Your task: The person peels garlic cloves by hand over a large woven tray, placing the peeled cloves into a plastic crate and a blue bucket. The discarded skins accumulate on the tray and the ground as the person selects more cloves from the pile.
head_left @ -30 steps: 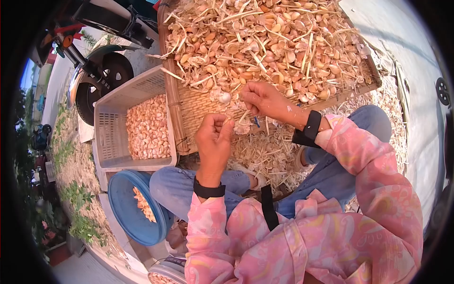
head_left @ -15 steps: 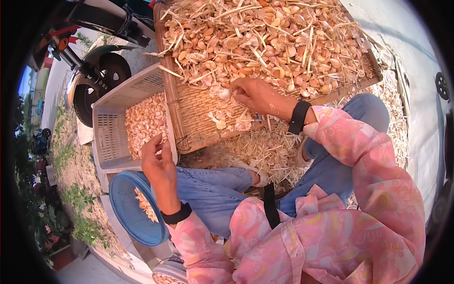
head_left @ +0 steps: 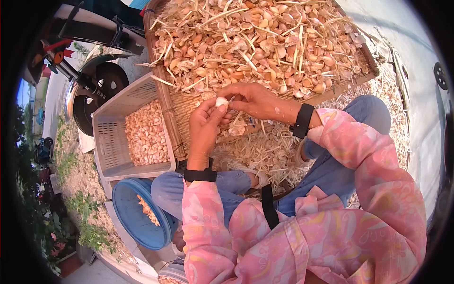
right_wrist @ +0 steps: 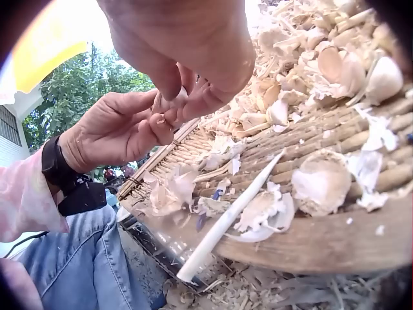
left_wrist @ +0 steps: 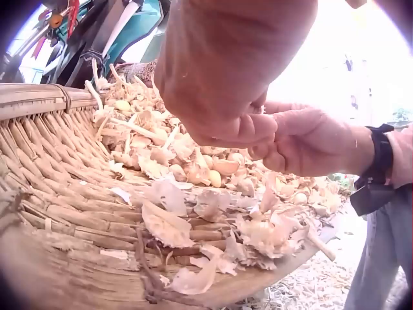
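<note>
"Near left?"
"A blue tub (head_left: 126, 214)."
"And the hands?"
"Left hand (head_left: 203, 130) and right hand (head_left: 259, 101) together pinch a white garlic bulb (head_left: 221, 102) over the woven tray's (left_wrist: 58, 161) near left part."
"Far side?"
"A heap of garlic cloves and husks (head_left: 265, 52)."

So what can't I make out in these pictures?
Both wrist views: full shape of the small white garlic piece, covered by the left hand and right hand.
Head view: far end of the tan woven bamboo tray, cut off by the top edge.
Head view: the round pale container, partly behind the pink patterned sleeve and cut off below.
Right wrist view: small dark-blue scrap, too small to identify.
</note>
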A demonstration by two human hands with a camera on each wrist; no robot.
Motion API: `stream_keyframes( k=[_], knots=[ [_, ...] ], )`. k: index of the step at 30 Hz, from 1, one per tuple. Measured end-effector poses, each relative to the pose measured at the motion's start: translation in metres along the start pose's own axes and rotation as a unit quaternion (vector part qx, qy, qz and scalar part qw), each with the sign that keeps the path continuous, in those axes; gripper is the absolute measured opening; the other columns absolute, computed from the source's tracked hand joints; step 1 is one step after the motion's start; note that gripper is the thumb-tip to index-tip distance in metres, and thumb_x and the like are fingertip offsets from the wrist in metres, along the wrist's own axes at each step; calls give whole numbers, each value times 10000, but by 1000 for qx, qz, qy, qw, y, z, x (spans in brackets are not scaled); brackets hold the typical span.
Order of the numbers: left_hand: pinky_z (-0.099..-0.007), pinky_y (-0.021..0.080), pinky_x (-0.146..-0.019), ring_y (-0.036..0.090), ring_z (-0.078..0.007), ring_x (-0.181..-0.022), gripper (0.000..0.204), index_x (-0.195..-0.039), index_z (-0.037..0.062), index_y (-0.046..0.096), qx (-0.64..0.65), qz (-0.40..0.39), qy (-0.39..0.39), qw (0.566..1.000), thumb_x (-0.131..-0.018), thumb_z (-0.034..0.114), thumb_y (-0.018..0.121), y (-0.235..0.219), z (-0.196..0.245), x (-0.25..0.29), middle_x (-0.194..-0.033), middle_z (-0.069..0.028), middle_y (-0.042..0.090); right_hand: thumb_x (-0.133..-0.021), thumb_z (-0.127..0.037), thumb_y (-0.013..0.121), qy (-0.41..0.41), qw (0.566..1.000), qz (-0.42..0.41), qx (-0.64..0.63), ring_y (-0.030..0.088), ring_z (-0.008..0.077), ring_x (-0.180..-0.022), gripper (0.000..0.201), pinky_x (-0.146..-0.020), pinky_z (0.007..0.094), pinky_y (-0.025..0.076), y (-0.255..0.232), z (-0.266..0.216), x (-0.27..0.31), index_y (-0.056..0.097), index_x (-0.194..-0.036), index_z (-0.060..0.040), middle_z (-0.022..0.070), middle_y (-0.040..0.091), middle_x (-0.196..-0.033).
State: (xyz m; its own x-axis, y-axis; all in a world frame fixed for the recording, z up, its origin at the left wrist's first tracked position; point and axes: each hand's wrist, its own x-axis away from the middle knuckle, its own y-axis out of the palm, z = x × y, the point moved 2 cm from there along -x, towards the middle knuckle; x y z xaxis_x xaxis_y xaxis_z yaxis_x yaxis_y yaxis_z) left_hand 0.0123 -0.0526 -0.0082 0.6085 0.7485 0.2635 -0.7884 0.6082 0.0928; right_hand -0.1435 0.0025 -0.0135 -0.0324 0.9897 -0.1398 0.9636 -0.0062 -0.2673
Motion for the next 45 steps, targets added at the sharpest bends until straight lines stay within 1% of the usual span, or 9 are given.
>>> stream_keyframes(
  k=[10,15,23,27,29,33,34,37,45],
  knots=[
    [-218,481,-638,586,-109,-722,372,-1220,-22,482,-89,-7,48,995,-928,208,497,7,11,36,-889,-76,615,-801,-66,604,-184,961,6,207,570,277,-742,247,-616,352,459,1,-42,21,568,-1045,-58,107,536,-803],
    [-210,458,-680,554,-97,-773,490,-1287,-32,398,-50,-35,47,997,-843,34,593,15,14,54,-873,-32,558,-796,-74,597,-204,957,19,205,563,292,-752,128,-602,390,459,0,-42,24,566,-917,-50,103,514,-789],
    [-212,452,-547,551,-72,-638,261,-1074,-9,552,-186,48,131,973,-832,63,617,31,11,50,-783,-39,598,-748,-98,595,-268,926,60,258,541,295,-618,154,-496,381,445,-6,-62,26,476,-825,-39,104,464,-779],
    [-210,486,-590,572,-94,-667,281,-1107,1,508,-13,61,212,975,-862,106,596,52,35,60,-850,-57,598,-869,-192,556,-21,964,147,-221,525,91,-575,197,-502,252,428,-13,-72,22,562,-854,4,31,560,-670],
    [-215,491,-634,578,-99,-716,285,-1130,-6,489,-35,89,226,969,-880,104,570,56,57,71,-894,-62,598,-890,-158,537,96,983,78,-137,528,61,-571,153,-488,218,433,-26,-73,24,582,-946,-23,10,569,-726],
    [-215,488,-678,580,-100,-763,306,-1160,-4,460,-67,87,252,961,-889,102,555,54,65,80,-934,-64,592,-847,-154,568,-160,983,60,73,573,95,-656,303,-573,235,455,-22,-58,31,563,-1131,-48,43,603,-804],
    [-214,482,-689,576,-96,-771,317,-1180,-1,441,-102,78,263,956,-895,94,543,50,62,79,-953,-63,588,-832,-145,581,-30,997,-28,-67,575,85,-703,328,-610,231,450,-23,-71,34,558,-1144,-47,40,618,-847],
    [-213,477,-686,567,-90,-771,298,-1166,0,459,-141,73,290,944,-895,92,543,50,58,74,-946,-57,587,-828,-140,592,8,982,-81,-172,575,87,-710,319,-609,224,447,-27,-89,41,563,-1130,-41,48,631,-880],
    [-213,442,-606,567,-104,-737,291,-1126,-3,482,-292,0,272,917,-913,188,532,45,57,66,-917,-81,591,-834,-299,541,-121,991,-8,-56,568,211,-662,319,-583,337,428,-21,-78,42,565,-810,18,143,589,-720]
  ],
)
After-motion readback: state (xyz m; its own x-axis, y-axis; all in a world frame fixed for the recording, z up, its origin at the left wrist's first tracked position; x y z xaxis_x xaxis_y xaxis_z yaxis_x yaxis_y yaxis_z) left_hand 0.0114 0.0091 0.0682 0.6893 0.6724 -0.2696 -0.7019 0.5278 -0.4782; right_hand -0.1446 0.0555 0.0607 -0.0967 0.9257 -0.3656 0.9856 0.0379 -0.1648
